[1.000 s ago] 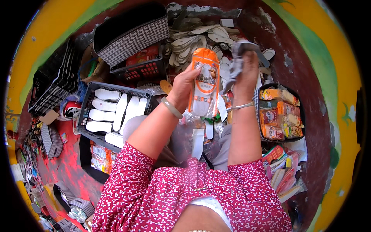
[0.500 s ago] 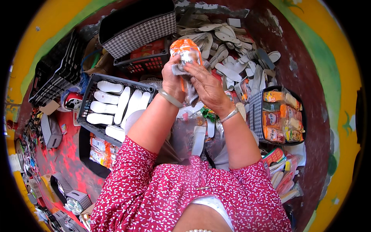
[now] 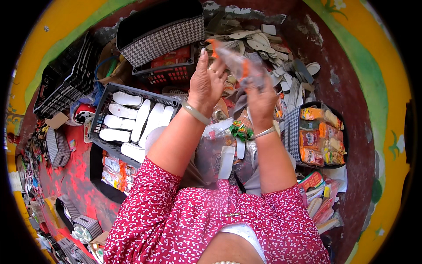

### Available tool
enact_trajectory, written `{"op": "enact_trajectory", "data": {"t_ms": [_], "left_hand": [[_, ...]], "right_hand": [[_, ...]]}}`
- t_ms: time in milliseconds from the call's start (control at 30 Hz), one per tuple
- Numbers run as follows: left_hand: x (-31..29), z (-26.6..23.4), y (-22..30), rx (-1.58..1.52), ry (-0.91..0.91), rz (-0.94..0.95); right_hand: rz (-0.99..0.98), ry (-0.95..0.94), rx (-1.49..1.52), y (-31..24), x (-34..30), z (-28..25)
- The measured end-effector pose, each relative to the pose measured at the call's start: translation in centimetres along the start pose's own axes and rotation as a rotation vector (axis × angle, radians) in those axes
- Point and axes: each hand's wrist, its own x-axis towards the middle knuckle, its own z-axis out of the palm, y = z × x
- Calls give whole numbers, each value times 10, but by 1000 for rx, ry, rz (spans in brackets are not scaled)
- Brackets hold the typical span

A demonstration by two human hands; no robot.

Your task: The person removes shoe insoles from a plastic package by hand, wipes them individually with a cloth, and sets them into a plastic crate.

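Note:
A clear plastic packet (image 3: 237, 64) with orange print is smeared by motion above the floor pile. My right hand (image 3: 262, 103) grips it by its lower end, fingers closed. Close by on the left, my left hand (image 3: 205, 86) is raised with its thumb up and fingers apart, holding nothing; whether its fingertips brush the packet cannot be made out. Below the hands, between my legs, lie white insoles (image 3: 226, 162) and a bunch of green leaf-like pieces (image 3: 241, 130) on clear plastic.
A dark crate (image 3: 99, 103) of white insoles stands at left. The houndstooth basket (image 3: 291, 132) at right holds several orange packets. Loose insoles (image 3: 259, 43) are heaped at the far side, beside a houndstooth bin (image 3: 162, 37). Stacked black crates (image 3: 61, 81) stand far left.
The packet, upright between both hands before, has tilted and swung right in my right hand. My left hand has let go of it and opened.

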Motion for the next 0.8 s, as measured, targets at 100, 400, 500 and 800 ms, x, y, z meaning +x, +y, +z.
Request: {"op": "enact_trajectory", "data": {"t_ms": [100, 400, 500, 800], "left_hand": [[-5, 7, -8, 145, 156, 173], [-17, 20, -24, 200, -140, -185], [5, 4, -20, 87, -139, -14], [10, 7, 32, -103, -123, 35]], "right_hand": [[382, 138, 943, 35, 22, -12], [661, 28, 1188, 41, 6, 5], [654, -195, 1108, 28, 4, 2], [424, -16, 1341, 16, 31, -50]]}}
